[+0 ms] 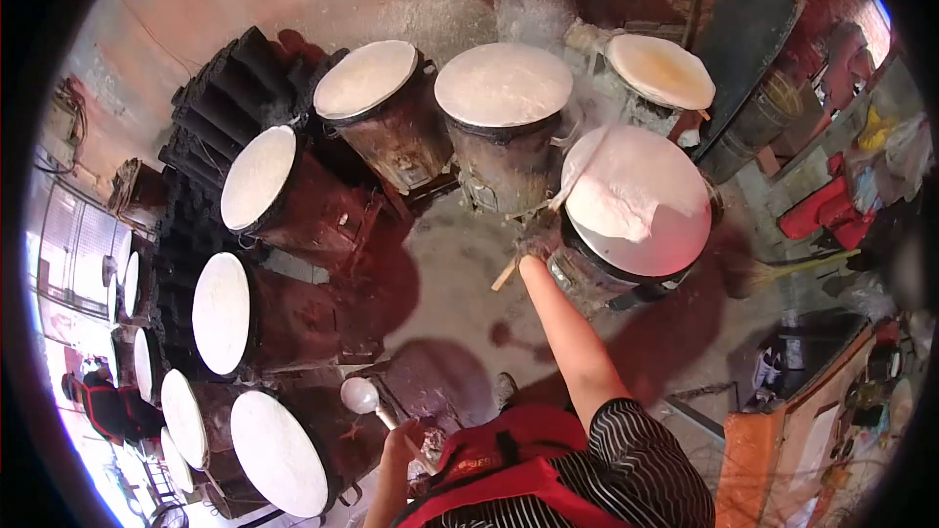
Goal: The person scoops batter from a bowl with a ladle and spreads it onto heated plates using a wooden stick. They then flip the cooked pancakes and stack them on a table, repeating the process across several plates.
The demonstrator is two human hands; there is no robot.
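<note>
While my right hand (536, 241) is closed around a wooden stick (559, 198) slid under the thin white sheet (618, 203) on the round griddle (641, 198) at two o'clock, that sheet is only partly lifted, by my judgement mid-peel. My left hand (399, 442), at six o'clock, grips a ladle (364, 396); the other white-topped griddles (503, 84) from eight round to one o'clock look untouched.

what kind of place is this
Probably a small workshop making thin steamed sheets, perhaps rice paper. Drum-shaped stoves stand in a ring, each topped with a white round. The right hand works a stick on one; the left hand holds a ladle.
</note>
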